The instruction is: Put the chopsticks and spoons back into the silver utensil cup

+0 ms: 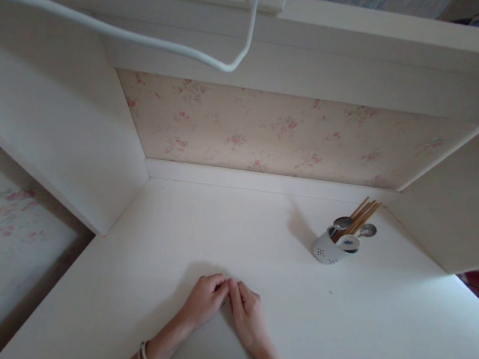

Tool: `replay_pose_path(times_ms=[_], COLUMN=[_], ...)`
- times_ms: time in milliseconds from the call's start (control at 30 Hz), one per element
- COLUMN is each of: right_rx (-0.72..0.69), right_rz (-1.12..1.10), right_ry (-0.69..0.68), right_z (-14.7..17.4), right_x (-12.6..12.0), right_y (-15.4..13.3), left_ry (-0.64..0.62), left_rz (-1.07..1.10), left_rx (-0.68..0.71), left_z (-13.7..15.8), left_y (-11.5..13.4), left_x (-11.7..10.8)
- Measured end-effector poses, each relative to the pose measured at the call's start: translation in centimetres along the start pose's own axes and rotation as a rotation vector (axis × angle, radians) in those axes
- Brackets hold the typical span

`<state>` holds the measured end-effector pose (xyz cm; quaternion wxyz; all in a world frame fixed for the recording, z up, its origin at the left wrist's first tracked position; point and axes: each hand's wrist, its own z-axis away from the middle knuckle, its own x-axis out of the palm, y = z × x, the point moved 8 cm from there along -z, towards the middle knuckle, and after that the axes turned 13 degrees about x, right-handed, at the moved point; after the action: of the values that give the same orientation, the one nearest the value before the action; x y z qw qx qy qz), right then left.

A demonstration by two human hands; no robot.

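I've got left hand (204, 301) and right hand (248, 317) over bench (387, 333), each grip curled, thumbs meeting; can't tell if pinching anything. Utensil cup (326, 249): bench's back right.

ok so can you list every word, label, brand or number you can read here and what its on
No readable text anywhere.
Blue mark on the white utensil in the holder: too small to tell whether it is lettering or decoration.
Wallpaper: floral pattern, no visible writing.
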<state>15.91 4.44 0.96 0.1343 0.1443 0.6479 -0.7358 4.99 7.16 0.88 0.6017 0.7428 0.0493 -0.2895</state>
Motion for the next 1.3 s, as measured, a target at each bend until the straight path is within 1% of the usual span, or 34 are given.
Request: replay_pose_path(times_ms=[200, 367, 667, 1300], right_rx=[-0.003, 0.004, 0.0, -0.001], right_rz=[0.028, 0.046, 0.04, 0.049], right_ry=[-0.007, 0.001, -0.008, -0.006], right_z=[-0.1, -0.16, -0.12, -0.25], right_x=[0.1, 0.2, 0.31, 0.34], right_y=[-0.13, 0.33, 0.44, 0.41], left_ry=[0.006, -0.001, -0.009, -0.01], left_rz=[0.013, 0.006, 0.027, -0.001], left_rx=[-0.011, 0.004, -0.019, 0.011], left_z=[0.0, -0.12, -0.03, 0.0], left_y=[-0.17, -0.29, -0.2, -0.31], left_x=[0.03, 0.15, 0.16, 0.28])
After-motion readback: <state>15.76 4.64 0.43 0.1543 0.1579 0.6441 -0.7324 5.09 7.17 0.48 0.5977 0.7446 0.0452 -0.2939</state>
